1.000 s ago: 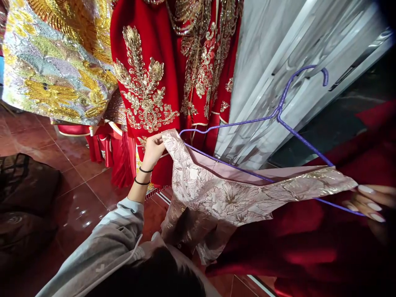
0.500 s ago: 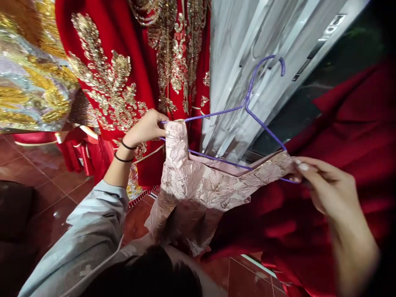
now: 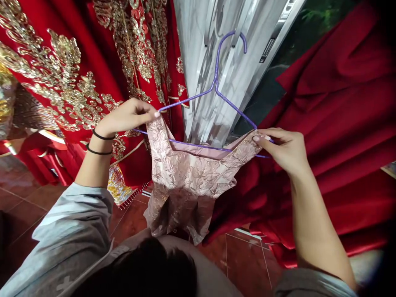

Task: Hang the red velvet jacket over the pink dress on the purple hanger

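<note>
A small pink dress (image 3: 193, 171) with a gold floral pattern hangs on a purple wire hanger (image 3: 215, 82), its hook free in the air at the top. My left hand (image 3: 130, 115) pinches the dress's left shoulder at the hanger's arm. At the other shoulder, my right hand (image 3: 283, 148) grips the strap between thumb and fingers, close to the hanger's right end. The hanger's lower bar shows across the neckline. The dress's skirt falls toward my body, partly in shade.
Red garments with gold beading (image 3: 66, 74) hang at the left. Plain dark red cloth (image 3: 324, 123) drapes at the right. Between them stands a pale panelled door or frame (image 3: 198, 62). Reddish tiles (image 3: 244, 260) cover the floor.
My view has shifted to the right, so the dress and hanger sit further left and slightly higher. My right hand has moved inward along the right shoulder strap.
</note>
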Demonstrator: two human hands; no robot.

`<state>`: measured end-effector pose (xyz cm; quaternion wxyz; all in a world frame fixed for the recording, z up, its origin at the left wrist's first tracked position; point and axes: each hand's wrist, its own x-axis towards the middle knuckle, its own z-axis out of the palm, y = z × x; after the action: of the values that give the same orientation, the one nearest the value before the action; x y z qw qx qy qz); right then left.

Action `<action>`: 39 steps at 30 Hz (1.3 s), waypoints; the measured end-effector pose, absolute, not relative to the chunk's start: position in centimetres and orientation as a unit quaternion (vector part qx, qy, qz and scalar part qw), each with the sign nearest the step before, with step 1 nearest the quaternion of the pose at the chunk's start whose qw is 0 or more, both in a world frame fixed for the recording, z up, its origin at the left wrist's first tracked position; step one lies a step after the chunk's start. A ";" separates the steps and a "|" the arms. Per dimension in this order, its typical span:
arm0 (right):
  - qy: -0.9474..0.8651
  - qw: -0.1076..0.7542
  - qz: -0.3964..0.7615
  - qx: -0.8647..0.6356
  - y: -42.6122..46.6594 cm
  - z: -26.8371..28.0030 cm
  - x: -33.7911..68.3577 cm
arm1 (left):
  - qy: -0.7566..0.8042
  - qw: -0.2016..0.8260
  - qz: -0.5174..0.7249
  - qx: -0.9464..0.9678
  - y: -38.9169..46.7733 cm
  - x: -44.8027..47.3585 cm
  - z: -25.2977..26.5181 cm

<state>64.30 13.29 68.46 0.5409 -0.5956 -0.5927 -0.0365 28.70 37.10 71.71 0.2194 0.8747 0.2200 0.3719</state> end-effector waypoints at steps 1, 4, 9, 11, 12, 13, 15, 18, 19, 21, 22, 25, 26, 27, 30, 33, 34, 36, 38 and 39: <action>-0.590 0.552 -0.051 -0.587 13.4 68.4 64.2 | 0.215 0.225 0.359 0.880 37.0 29.0 71.6; -0.560 0.608 -0.046 -0.561 14.0 68.3 63.8 | 0.213 0.272 0.389 0.854 37.4 29.7 71.0; -0.449 0.735 -0.043 -0.506 15.0 68.2 63.5 | 0.204 0.339 0.565 0.725 38.5 30.7 69.6; -0.455 0.736 -0.063 -0.497 15.2 68.2 63.5 | 0.181 0.307 0.604 0.713 38.5 30.8 69.5; -0.480 0.710 -0.063 -0.511 15.2 68.2 63.5 | 0.177 0.287 0.597 0.728 38.3 30.7 69.5; -0.512 0.669 -0.053 -0.536 15.1 68.2 63.6 | 0.182 0.271 0.570 0.754 38.1 30.5 69.5; -0.564 0.581 -0.017 -0.587 14.8 68.1 63.7 | 0.200 0.246 0.501 0.805 37.7 29.9 69.7; -0.586 0.550 0.011 -0.596 14.5 67.8 64.1 | 0.201 0.213 0.464 0.836 37.4 29.2 69.6; -0.586 0.558 0.010 -0.588 14.6 67.7 64.3 | 0.198 0.203 0.470 0.836 37.5 29.2 69.5; -0.577 0.578 -0.010 -0.576 14.8 67.1 64.7 | 0.192 0.209 0.508 0.813 37.6 29.6 69.1; -0.565 0.594 -0.033 -0.572 15.0 66.8 64.9 | 0.188 0.220 0.541 0.790 37.6 30.0 68.9; -0.511 0.649 -0.129 -0.549 15.5 66.0 64.8 | 0.164 0.247 0.648 0.702 37.4 31.1 68.6; -0.505 0.652 -0.141 -0.548 15.5 65.9 64.6 | 0.162 0.245 0.656 0.695 37.3 31.3 68.6; -0.508 0.644 -0.136 -0.555 15.5 65.9 64.3 | 0.169 0.234 0.641 0.712 37.1 31.3 68.6; -0.536 0.585 -0.086 -0.603 15.1 66.5 63.4 | 0.210 0.185 0.531 0.800 36.7 31.0 68.9; -0.529 0.552 -0.102 -0.636 14.6 66.7 62.9 | 0.231 0.147 0.499 0.822 36.4 30.6 68.8; -0.518 0.551 -0.124 -0.642 14.4 66.4 62.7 | 0.239 0.130 0.506 0.819 36.3 30.5 68.6; -0.493 0.560 -0.154 -0.648 14.1 64.4 61.6 | 0.261 0.073 0.508 0.818 36.0 30.6 68.0; -0.492 0.567 -0.114 -0.651 13.9 60.7 59.2 | 0.282 0.013 0.510 0.813 35.6 30.7 67.0; -0.527 0.549 -0.042 -0.648 13.9 58.3 57.4 | 0.285 -0.004 0.509 0.812 35.5 30.6 66.4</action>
<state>57.38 13.89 58.26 0.5485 -0.6475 -0.5274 -0.0416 30.64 35.48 66.42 -0.0041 0.8123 0.2855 0.5086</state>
